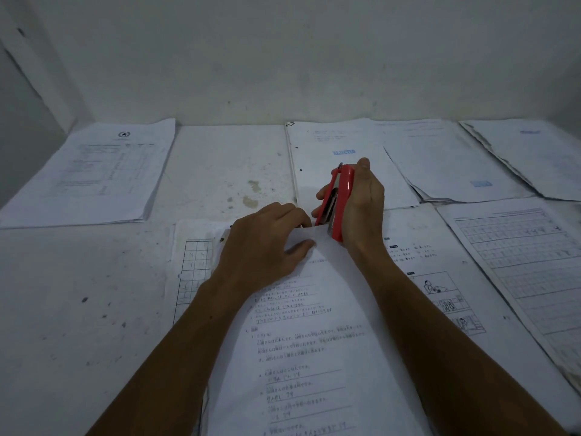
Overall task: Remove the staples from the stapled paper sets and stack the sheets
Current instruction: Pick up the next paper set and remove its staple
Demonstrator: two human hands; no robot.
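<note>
A printed paper set [314, 357] lies in front of me on the white table, its top corner between my two hands. My left hand [267, 243] pinches that top corner, thumb on the sheet and fingers curled over the edge. My right hand [361, 209] grips a red stapler [338, 199], held upright on its rear end, with that end down at the paper's corner. The staple itself is hidden by my fingers. Another sheet with a grid [191, 262] sticks out under the set on the left.
More paper sets lie around: one at the back left [94, 174], one with a blue stamp behind the stapler [339, 146], others at the back right [452, 158] and right [528, 262]. The stained table [78, 309] meets a white wall at the back.
</note>
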